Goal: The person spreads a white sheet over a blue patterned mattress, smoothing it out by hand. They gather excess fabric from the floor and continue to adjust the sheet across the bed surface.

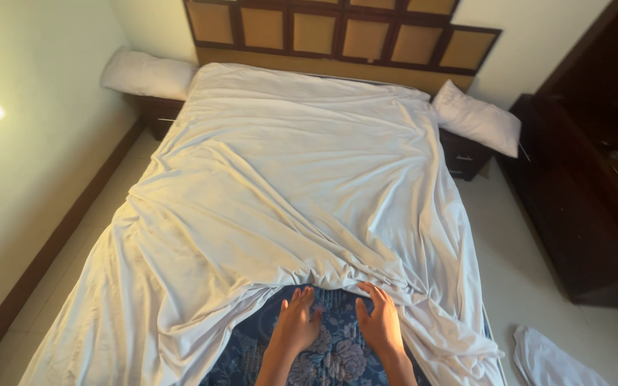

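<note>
- Left hand [296, 325]: grip open, fingers spread flat on the bare blue floral mattress [330, 357] at the foot edge of the bed; holding nothing.
- Right hand [380, 323]: grip likewise open, palm down just beside the left; fingertips [370, 288] touching the bunched hem of the white sheet [287, 193].
- White sheet: lies directly ahead of both hands, rumpled, covering the bed from the hem to the head edge and hanging over both side edges; drawn back at the foot edge, exposing mattress.
- Floor, near right: a crumpled white cloth [552, 361].
- Far corners: one white pillow [148, 73] on the left nightstand, another [477, 118] on the right nightstand [463, 159].
- Head edge: panelled wooden headboard [337, 32].
</note>
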